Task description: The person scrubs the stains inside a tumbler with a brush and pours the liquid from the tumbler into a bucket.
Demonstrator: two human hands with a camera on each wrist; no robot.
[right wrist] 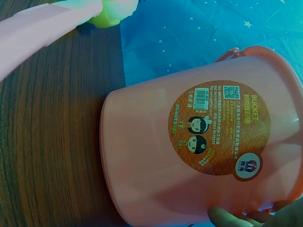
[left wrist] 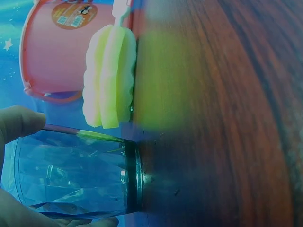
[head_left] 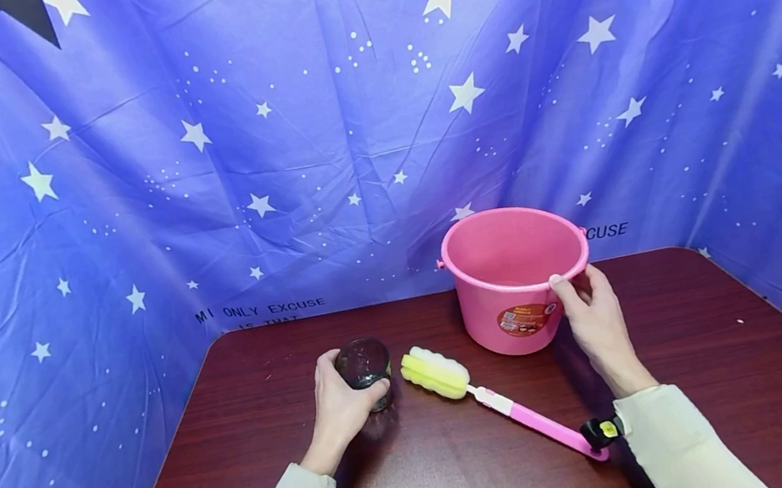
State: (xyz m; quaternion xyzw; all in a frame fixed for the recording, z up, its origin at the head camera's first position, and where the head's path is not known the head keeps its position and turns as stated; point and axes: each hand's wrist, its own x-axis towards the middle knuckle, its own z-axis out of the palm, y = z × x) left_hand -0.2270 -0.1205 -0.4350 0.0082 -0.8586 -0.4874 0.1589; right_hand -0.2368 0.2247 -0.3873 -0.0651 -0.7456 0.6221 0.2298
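My left hand (head_left: 337, 408) grips a clear drinking glass (head_left: 366, 363), fingers on the far side and thumb across the near side. In the left wrist view the glass (left wrist: 78, 170) has a thick base close to the tabletop. At the right, a pink bucket (head_left: 480, 311) stands upright with its mouth facing up. My right hand (head_left: 601, 331) holds its right rim, the thumb over the front of the edge. Between the hands lies a cleaning brush (head_left: 436, 374) with a yellow and white sponge head and a pink and white handle; its head points toward the glass.
Everything is on a dark red wood-grain table (head_left: 425, 475). A blue star-patterned cloth (head_left: 318, 162) hangs behind the table and along both sides. The bucket's round orange label (right wrist: 220, 127) faces the right wrist camera. The brush handle's end lies near my right wrist strap (head_left: 601, 432).
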